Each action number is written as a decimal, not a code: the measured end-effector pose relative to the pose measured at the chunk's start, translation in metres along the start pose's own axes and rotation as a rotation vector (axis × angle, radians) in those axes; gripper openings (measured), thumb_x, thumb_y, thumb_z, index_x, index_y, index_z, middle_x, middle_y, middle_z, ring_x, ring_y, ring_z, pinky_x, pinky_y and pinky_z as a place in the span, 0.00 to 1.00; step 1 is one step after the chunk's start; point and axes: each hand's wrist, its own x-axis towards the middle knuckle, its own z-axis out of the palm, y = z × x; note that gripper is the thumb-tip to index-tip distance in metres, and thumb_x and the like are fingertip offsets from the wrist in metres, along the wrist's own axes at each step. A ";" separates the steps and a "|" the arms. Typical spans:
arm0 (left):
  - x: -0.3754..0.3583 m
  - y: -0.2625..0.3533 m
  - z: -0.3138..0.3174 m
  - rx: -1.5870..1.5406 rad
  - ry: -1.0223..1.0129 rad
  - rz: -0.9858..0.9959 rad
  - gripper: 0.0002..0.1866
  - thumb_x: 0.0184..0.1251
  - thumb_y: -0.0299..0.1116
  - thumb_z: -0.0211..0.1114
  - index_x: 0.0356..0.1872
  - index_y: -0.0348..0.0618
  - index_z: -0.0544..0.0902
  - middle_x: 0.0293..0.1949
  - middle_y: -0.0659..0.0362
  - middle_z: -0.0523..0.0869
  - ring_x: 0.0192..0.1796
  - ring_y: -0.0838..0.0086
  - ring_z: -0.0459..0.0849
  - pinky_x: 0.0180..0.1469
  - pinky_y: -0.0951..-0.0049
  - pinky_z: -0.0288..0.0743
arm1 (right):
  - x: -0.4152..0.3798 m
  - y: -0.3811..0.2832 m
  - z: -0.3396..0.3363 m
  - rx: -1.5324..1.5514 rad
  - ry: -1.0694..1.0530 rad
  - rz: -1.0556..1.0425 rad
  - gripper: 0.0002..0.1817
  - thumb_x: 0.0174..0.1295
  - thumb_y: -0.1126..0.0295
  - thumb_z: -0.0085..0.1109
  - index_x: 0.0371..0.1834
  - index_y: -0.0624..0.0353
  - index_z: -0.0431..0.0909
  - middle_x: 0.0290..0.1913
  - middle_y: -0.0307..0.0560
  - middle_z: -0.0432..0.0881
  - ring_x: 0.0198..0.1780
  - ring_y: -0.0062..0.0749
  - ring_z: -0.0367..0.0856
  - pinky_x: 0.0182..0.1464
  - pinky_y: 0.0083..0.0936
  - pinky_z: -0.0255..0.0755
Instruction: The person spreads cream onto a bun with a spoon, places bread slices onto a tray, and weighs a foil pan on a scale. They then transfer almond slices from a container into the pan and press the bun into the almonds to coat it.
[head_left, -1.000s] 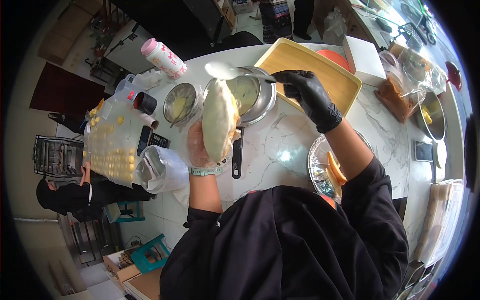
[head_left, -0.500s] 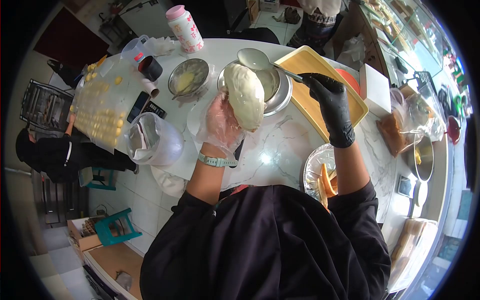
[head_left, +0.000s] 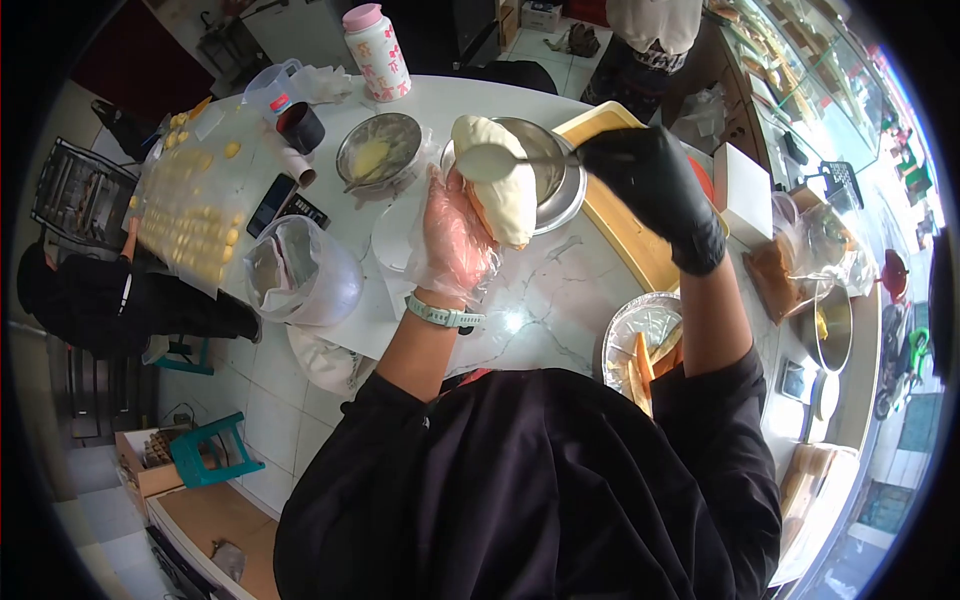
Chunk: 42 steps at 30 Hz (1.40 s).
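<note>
My left hand (head_left: 452, 240), in a clear plastic glove, is closed around a long bread roll (head_left: 513, 208) whose upper side is thickly coated in white cream. A brown strip of crust shows along its lower edge. My right hand (head_left: 655, 190), in a black glove, grips the handle of a metal spoon (head_left: 488, 162). The spoon's bowl overlaps the upper part of the cream coating in this view. Behind the roll, a metal bowl (head_left: 546, 160) with pale cream inside is partly hidden; it sits on a wider metal dish (head_left: 572, 203).
A wooden-looking tray (head_left: 622, 228) lies under my right wrist, beside a white box (head_left: 743, 195). A foil dish (head_left: 620, 340) with bread pieces is nearer me. Leftward stand a mixing bowl (head_left: 402, 135), a lined bucket (head_left: 335, 280) and a bottle (head_left: 380, 60). Another person (head_left: 80, 300) is at far left.
The spoon has moved left and down from above the bowl to over the cream-coated roll. My right hand has shifted and turned with it. The roll is slightly more upright.
</note>
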 end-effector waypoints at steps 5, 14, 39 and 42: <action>-0.007 0.001 0.002 -0.034 -0.011 -0.074 0.30 0.65 0.57 0.31 0.60 0.49 0.59 0.57 0.55 0.68 0.57 0.62 0.69 0.57 0.57 0.65 | 0.035 0.032 -0.001 0.085 0.120 0.185 0.08 0.51 0.68 0.55 0.27 0.61 0.80 0.22 0.52 0.78 0.21 0.33 0.77 0.26 0.23 0.68; -0.046 0.045 -0.027 -0.080 0.082 0.052 0.32 0.63 0.52 0.43 0.60 0.37 0.59 0.58 0.40 0.64 0.56 0.43 0.67 0.55 0.48 0.65 | 0.008 0.129 0.065 -0.433 -0.142 -0.093 0.09 0.51 0.63 0.53 0.24 0.55 0.79 0.22 0.47 0.78 0.24 0.41 0.77 0.29 0.30 0.70; -0.158 0.123 -0.049 0.176 0.173 0.018 0.28 0.66 0.43 0.46 0.61 0.35 0.57 0.63 0.48 0.59 0.62 0.58 0.61 0.63 0.62 0.57 | -0.118 0.012 0.177 0.806 0.080 1.045 0.17 0.62 0.56 0.43 0.34 0.60 0.70 0.22 0.37 0.69 0.18 0.19 0.67 0.18 0.20 0.64; -0.143 0.132 -0.047 0.169 0.147 -0.057 0.29 0.66 0.43 0.46 0.62 0.35 0.54 0.64 0.49 0.56 0.63 0.57 0.59 0.63 0.62 0.56 | -0.140 0.000 0.149 0.911 0.089 1.072 0.17 0.63 0.55 0.43 0.35 0.60 0.70 0.22 0.36 0.68 0.16 0.17 0.65 0.14 0.18 0.61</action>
